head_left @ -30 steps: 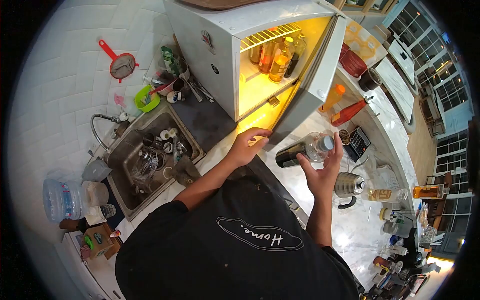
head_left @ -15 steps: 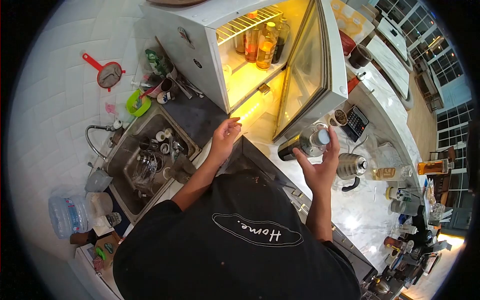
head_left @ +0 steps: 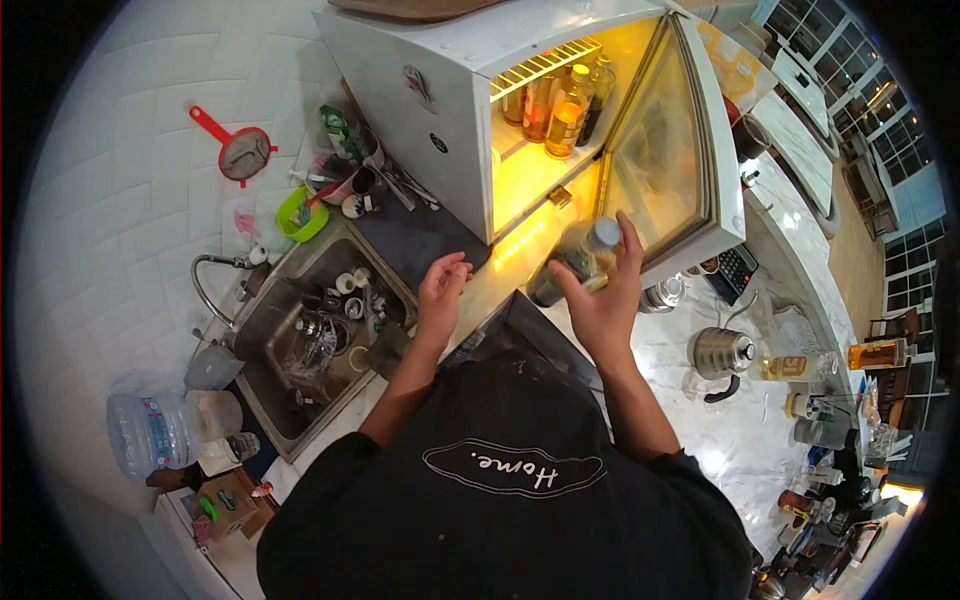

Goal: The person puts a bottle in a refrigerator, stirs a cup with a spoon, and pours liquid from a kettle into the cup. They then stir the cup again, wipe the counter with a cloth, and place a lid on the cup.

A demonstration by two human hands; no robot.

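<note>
My right hand (head_left: pixel 608 310) has its thumb and fingers around a clear glass jar (head_left: pixel 575 262) with a grey lid and dark contents. The jar is tilted and slightly blurred, in front of the open fridge door (head_left: pixel 665 150). My left hand (head_left: pixel 440 305) is beside the fridge's lower front corner, its fingers curled inward with nothing visible in them. Inside the lit fridge (head_left: pixel 400 120), several bottles, among them an amber bottle (head_left: pixel 568 112) with a yellow cap, stand below a wire shelf (head_left: pixel 545 68).
To the left is a sink (head_left: pixel 285 395) full of cups and utensils. A dark open compartment (head_left: pixel 535 330) lies just in front of my body. On the marble counter (head_left: pixel 670 380) at right stand a steel kettle (head_left: pixel 722 352), a calculator (head_left: pixel 735 272) and several bottles.
My right hand has carried the jar left, away from the kettle, to the front of the fridge opening. My left hand has curled its fingers more. The view has shifted a little.
</note>
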